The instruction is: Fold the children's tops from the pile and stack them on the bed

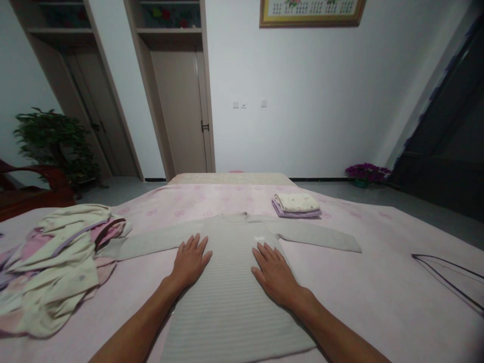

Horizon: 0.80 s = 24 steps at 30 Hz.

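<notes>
Where the striped top [234, 307] comes nearest, its hem [285, 351] lies closer than either hand; smoothing would probably go best with light, even palm pressure drawn outward, so the knit neither stretches nor bunches. Beyond, the left hand [191, 262] and right hand [277, 275] rest flat on opposite sides of its body, fingers spread, gripping nothing. Past them lie the outstretched sleeves [325, 238] and collar [245, 217], then a folded stack [297, 203] to the right.

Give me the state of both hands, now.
Left hand: open, palm down on the shirt, holding nothing.
Right hand: open, palm down on the same shirt, holding nothing.
</notes>
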Tool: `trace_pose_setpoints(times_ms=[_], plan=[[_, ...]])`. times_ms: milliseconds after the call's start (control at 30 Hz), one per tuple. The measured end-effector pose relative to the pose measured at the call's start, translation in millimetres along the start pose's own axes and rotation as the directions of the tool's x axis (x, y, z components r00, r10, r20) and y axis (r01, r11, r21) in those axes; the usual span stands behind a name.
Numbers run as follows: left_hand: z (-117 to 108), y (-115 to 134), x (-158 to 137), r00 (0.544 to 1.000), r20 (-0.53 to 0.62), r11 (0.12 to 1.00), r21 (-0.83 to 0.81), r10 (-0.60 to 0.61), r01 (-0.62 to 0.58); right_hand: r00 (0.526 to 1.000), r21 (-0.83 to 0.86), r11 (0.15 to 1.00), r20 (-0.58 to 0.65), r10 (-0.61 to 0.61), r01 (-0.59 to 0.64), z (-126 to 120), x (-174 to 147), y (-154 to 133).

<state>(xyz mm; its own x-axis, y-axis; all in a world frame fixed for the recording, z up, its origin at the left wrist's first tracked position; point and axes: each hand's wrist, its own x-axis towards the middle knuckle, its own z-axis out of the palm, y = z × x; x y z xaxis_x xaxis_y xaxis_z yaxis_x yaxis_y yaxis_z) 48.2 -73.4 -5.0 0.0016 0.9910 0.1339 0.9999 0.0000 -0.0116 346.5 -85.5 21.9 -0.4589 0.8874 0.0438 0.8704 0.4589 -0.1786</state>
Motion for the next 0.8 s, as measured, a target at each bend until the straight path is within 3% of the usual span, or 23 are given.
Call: trace_pose_setpoints(times_ms=[800], plan=[[2.3, -2.5, -0.1, 1.000, -0.010, 1.000, -0.016, 0.007, -0.007, 1.000, -0.005, 1.000, 0.005, 0.010, -0.010, 1.2, 0.6, -0.2]])
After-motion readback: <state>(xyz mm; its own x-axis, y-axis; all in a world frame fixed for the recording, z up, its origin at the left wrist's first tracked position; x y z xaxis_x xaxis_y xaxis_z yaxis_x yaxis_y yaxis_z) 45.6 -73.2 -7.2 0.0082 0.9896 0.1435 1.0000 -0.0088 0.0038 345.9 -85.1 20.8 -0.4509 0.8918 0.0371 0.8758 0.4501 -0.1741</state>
